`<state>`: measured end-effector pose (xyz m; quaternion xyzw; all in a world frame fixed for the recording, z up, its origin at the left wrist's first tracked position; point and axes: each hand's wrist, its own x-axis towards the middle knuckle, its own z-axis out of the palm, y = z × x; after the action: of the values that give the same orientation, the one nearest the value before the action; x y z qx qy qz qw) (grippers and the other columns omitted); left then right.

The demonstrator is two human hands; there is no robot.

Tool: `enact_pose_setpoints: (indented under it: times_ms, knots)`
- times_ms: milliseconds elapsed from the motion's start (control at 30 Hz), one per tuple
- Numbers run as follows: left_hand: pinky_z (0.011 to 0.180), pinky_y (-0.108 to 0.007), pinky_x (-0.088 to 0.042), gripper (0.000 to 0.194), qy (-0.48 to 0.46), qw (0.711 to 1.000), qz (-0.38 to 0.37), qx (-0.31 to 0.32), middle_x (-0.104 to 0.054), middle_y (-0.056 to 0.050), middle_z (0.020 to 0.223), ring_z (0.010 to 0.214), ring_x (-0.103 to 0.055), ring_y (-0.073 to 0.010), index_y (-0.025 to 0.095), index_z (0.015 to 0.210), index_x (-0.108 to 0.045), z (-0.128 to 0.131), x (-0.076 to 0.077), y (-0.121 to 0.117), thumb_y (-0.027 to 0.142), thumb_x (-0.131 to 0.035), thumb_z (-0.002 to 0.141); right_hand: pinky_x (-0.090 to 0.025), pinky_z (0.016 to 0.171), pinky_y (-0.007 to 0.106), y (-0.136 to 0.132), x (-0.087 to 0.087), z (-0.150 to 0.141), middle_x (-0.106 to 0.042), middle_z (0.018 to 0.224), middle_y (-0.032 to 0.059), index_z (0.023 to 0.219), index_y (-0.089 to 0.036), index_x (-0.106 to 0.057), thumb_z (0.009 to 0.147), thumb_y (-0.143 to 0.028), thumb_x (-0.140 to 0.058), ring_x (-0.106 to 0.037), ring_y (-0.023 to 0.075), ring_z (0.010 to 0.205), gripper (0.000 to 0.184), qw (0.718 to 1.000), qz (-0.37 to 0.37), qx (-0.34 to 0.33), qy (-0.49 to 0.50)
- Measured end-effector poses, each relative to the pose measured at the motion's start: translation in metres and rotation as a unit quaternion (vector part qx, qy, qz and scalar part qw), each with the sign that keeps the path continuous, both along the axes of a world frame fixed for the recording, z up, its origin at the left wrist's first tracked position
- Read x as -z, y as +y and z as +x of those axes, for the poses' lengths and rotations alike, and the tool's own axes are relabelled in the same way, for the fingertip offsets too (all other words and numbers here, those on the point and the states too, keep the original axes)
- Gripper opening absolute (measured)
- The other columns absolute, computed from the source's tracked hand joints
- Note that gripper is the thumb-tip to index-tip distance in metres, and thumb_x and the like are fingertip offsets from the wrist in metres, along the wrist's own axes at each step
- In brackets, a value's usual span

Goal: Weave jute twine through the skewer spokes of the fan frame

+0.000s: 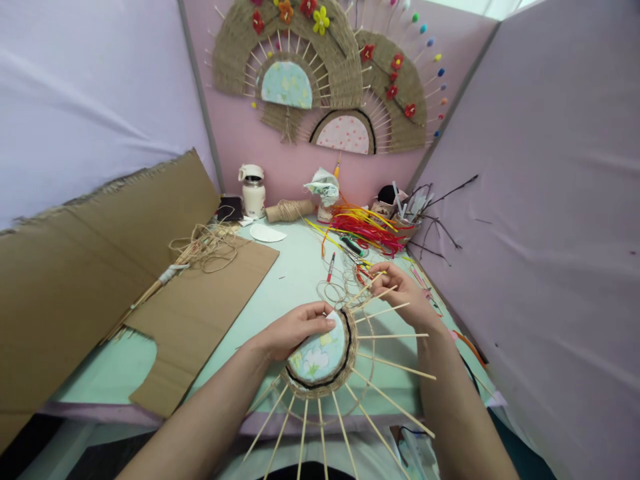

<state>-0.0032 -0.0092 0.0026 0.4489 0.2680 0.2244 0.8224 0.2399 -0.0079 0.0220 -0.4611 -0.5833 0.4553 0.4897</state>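
My left hand [307,327] grips the straight edge of a half-round piece [320,357] covered in pale blue patterned cloth, thumb on top. A black cord and a band of twine [353,350] follow its curved rim. Thin wooden sticks [393,365] fan out from that rim toward me and to the right. My right hand [395,290] is closed at the outer ends of the upper sticks, fingertips pinched together; twine seems to run there, but I cannot make out exactly what is pinched. A loose loop of twine passes across the sticks.
Cut cardboard [215,293] and a stick bundle with tangled twine [205,250] lie at left. Behind stand a white bottle [253,193] and a twine roll [290,211]. Red and yellow pipe cleaners [367,227], a red marker [331,267] and dark twigs [443,230] are back right. Finished fans [345,73] hang on the wall.
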Motion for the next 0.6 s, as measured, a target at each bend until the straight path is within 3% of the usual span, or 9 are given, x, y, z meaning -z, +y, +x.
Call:
enact_pose_setpoints:
  times_ms: [133, 333, 600]
  knots:
    - [0.052, -0.018, -0.038, 0.024, 0.001, 1.0, -0.017, -0.002, -0.055, 0.002, 0.069, 0.055, -0.052, -0.0057, 0.015, 0.083, -0.057, 0.001, -0.002, -0.001, 0.028, -0.071, 0.068, -0.039, 0.056, 0.024, 0.0, -0.013, 0.022, -0.053, 0.07, -0.0023, 0.11, -0.025, -0.055, 0.066, -0.019, -0.067, -0.05, 0.0114, 0.062, 0.046, 0.999, 0.003, -0.041, 0.018]
    - [0.051, -0.017, -0.037, 0.023, 0.0, 0.999, -0.033, 0.012, -0.055, 0.002, 0.066, 0.054, -0.052, -0.0057, 0.015, 0.081, -0.057, 0.0, 0.0, -0.002, 0.027, -0.071, 0.067, -0.045, 0.062, 0.026, 0.007, -0.015, 0.023, -0.056, 0.076, 0.0004, 0.095, -0.024, -0.061, 0.068, -0.024, -0.071, -0.053, 0.0134, 0.069, 0.028, 0.996, 0.066, -0.023, 0.05]
    - [0.05, -0.018, -0.038, 0.028, 0.006, 0.999, -0.042, 0.028, -0.056, 0.002, 0.066, 0.053, -0.052, -0.0068, 0.014, 0.083, -0.058, 0.0, 0.001, -0.002, 0.03, -0.072, 0.066, -0.046, 0.061, 0.025, 0.01, -0.015, 0.023, -0.057, 0.075, 0.0007, 0.091, -0.024, -0.062, 0.066, -0.025, -0.073, -0.054, 0.0133, 0.069, 0.027, 0.996, 0.079, -0.005, 0.043]
